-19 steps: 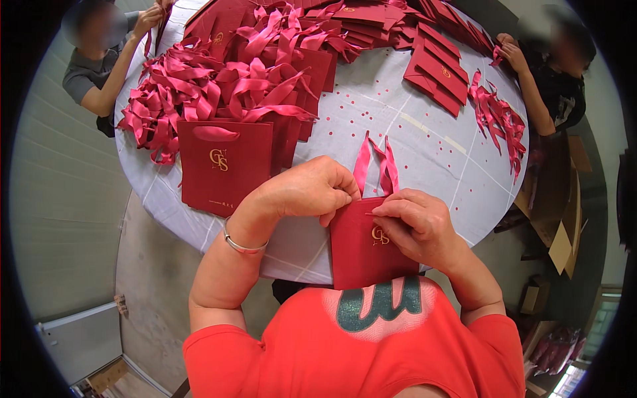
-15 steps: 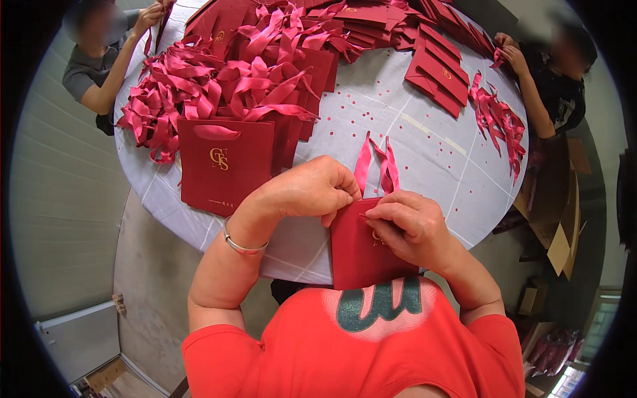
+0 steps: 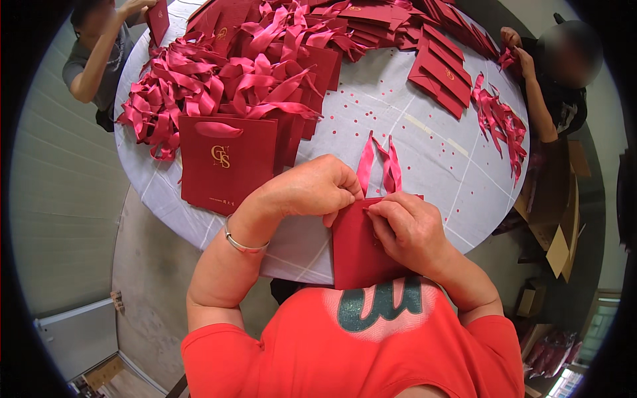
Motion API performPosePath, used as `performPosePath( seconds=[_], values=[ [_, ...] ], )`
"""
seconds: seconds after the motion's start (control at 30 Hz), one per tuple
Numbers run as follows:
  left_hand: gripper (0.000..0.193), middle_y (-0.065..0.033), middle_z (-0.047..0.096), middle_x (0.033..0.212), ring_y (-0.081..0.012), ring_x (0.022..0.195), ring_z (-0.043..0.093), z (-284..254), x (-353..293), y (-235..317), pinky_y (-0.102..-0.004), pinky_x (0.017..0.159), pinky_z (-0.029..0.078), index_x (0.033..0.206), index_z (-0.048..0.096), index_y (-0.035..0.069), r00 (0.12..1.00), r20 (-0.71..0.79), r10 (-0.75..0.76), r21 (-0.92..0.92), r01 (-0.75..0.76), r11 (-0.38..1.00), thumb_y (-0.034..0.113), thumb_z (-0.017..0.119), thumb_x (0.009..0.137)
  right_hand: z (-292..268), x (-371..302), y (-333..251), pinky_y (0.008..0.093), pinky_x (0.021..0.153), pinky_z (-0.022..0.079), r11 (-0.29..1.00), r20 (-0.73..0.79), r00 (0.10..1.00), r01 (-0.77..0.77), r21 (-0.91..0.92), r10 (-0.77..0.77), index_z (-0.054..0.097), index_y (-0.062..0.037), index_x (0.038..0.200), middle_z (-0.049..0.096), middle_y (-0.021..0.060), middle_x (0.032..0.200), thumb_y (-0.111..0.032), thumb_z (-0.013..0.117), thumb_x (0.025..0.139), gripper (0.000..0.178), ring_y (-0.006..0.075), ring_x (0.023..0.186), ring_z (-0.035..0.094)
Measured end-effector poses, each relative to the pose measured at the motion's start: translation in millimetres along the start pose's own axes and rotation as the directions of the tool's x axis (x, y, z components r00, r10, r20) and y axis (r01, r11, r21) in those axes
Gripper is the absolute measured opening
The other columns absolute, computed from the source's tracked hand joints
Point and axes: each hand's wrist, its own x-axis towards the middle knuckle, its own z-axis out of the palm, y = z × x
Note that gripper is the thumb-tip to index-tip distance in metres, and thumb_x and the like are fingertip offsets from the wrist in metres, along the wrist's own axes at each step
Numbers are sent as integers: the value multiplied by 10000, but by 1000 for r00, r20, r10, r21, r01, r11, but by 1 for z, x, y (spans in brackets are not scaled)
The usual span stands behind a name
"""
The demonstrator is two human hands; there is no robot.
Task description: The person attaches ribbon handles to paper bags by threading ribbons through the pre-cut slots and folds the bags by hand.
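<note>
A dark red paper gift bag (image 3: 361,249) is upright at the table's near edge, against my shirt. My left hand (image 3: 318,189) is closed, its thumb and fingertips pinching the bag's top left edge. With closed fingertips, my right hand (image 3: 415,229) pinches a small ribbon end (image 3: 365,209) at the bag's front, just below the rim. Behind the rim rises a pink satin ribbon (image 3: 366,162), its two tips pointing away from me. My right hand covers the bag's gold emblem. What lies inside my left fingertips is hidden.
Finished-looking red bags (image 3: 229,166) with ribbon handles are heaped at left. Flat red bags (image 3: 441,76) lie at far right, beside loose ribbons (image 3: 501,126). Small red dots dot the white tablecloth (image 3: 424,159). Two people work across the table; cardboard boxes (image 3: 561,225) stand at right.
My right fingers have shifted slightly and now hide the bag's emblem. The person at far left now holds up a red bag; the person at right has bent the head lower.
</note>
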Motion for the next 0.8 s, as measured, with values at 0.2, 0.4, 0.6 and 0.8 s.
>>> performPosePath(
  seconds=[0.2,0.4,0.6,0.8],
  values=[
    [175,-23,625,680,-78,521,563,2,1,-2,-244,523,430,937,677,-23,1000,-7,-6,7,6,1000,20,521,871,0,-2,1,330,539,514,999,22,1000,10,31,-11,621,-34,869,631,99,778,8,752,733,193,244,636,633],
    [138,-32,637,690,-89,537,569,2,-1,0,-256,526,443,927,672,-15,1000,19,21,16,-22,1000,33,576,840,2,-3,2,334,560,514,996,19,998,66,54,-67,609,-29,848,607,90,780,-8,731,734,169,234,648,622],
    [140,-101,656,661,-146,576,602,7,4,-12,-317,545,468,818,659,-23,973,-81,216,300,-183,936,91,633,741,-1,-5,9,321,537,509,972,49,996,-81,219,72,634,-22,867,643,104,775,39,749,704,209,245,639,640],
    [164,-152,651,662,-238,591,630,23,7,-11,-365,573,480,772,664,3,918,-263,295,510,-127,851,153,650,710,3,-3,5,337,507,489,981,11,1000,-25,193,23,626,-43,815,610,85,726,8,726,696,163,243,601,618]
  ],
)
